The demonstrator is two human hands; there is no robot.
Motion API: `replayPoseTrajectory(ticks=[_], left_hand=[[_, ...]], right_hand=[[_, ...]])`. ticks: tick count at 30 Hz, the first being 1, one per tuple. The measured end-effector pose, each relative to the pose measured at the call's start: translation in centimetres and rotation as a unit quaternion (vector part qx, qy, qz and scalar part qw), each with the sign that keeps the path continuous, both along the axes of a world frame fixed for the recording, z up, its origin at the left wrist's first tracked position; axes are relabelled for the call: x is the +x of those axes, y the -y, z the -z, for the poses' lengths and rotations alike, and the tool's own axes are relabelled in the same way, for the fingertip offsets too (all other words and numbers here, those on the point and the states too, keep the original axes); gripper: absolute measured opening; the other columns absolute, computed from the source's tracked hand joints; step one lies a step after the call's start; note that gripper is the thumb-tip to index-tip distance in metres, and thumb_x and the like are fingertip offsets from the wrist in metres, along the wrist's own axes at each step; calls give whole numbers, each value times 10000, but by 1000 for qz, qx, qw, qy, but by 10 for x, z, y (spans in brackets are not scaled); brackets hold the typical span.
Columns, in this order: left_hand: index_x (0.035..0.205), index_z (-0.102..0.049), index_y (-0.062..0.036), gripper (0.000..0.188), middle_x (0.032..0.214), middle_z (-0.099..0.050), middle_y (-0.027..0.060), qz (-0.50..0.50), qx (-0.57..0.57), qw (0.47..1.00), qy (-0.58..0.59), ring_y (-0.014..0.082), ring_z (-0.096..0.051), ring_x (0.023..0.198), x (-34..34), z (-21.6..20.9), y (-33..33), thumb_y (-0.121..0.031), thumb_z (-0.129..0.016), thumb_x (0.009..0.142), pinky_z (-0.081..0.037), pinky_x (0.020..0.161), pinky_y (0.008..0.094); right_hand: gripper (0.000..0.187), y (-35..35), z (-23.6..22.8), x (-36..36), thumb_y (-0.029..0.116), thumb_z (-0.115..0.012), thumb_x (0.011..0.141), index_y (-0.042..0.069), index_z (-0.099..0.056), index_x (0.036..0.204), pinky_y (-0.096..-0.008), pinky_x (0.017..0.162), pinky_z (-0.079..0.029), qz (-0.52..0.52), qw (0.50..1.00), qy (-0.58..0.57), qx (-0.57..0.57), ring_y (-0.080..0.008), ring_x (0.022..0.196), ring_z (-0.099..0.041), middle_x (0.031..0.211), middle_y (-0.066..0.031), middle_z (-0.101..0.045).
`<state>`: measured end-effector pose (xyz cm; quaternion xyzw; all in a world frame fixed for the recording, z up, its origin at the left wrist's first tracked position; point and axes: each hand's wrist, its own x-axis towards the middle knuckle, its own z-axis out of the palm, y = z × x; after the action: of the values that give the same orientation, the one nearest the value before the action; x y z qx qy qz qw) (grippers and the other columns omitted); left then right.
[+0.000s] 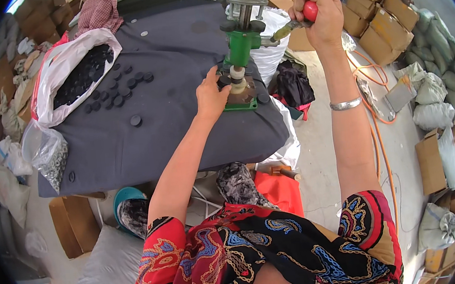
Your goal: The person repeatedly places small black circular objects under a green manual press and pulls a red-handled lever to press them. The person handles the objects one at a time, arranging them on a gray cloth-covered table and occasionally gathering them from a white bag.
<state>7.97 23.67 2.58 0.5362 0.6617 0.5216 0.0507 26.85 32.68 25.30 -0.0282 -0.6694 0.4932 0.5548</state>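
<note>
A green hand press (239,49) with a steel column stands at the far right part of the cloth-covered table. My right hand (320,14) is raised and closed around the red ball knob (310,11) on the press lever. My left hand (212,95) reaches to the left side of the press base, thumb and forefinger closed on a small black round cap (224,81). Beside it, under the ram, is a pale die (238,83); what sits in it is too small to make out. Loose black caps (118,101) lie left of my left hand.
A white sack (45,100) of black caps lies open on the table's left. In front of it sits a clear bag (55,160) of small metal rings. A checked cloth (97,14) lies behind. Cartons (390,25), sacks and an orange hose (380,142) are on the right.
</note>
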Motion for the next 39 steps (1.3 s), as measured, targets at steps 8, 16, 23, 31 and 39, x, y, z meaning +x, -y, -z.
replayPoseTrajectory(ticks=[8, 16, 23, 31, 39], left_hand=[[1328, -440, 58, 678, 1100, -657, 232, 18, 4, 1000, 2, 338, -649, 1012, 7, 7, -16, -88, -730, 733, -505, 859, 365], [1345, -420, 63, 706, 1102, -658, 228, 25, -42, 998, 36, 335, -643, 1031, 14, 3, -31, -76, -732, 728, -489, 886, 369], [1361, -404, 49, 721, 1184, -619, 228, 31, 6, 999, 42, 340, -614, 1076, 9, 11, -19, -74, -730, 729, -481, 898, 392], [1236, -546, -23, 494, 1192, -606, 179, -181, 38, 960, -209, 363, -555, 1104, -64, 5, 67, -119, -691, 774, -448, 917, 451], [1138, -636, -55, 366, 1100, -650, 119, -310, -234, 897, -210, 316, -554, 1083, -129, 19, 151, -148, -685, 788, -443, 877, 472]], right_hand=[[255, 0, 0, 0, 102, -445, 836, -82, -622, 845, -311, 523, -463, -2, 1000, -7, -7, -160, 483, -461, 577, -106, -528], [244, 9, 12, 5, 101, -441, 833, -73, -611, 848, -300, 519, -452, 14, 1000, -11, -1, -155, 484, -466, 585, -104, -531], [181, 57, 118, 36, 76, -470, 801, -31, -617, 801, -318, 574, -457, 93, 979, 30, 176, -185, 580, -541, 643, -93, -555], [148, 72, 146, 42, 5, -482, 763, -25, -623, 797, -304, 629, -470, 131, 949, 89, 274, -207, 645, -575, 659, -92, -561], [219, 46, 61, 26, 69, -433, 843, -53, -614, 854, -277, 579, -442, 60, 997, 35, 46, -128, 567, -502, 646, -68, -546]])
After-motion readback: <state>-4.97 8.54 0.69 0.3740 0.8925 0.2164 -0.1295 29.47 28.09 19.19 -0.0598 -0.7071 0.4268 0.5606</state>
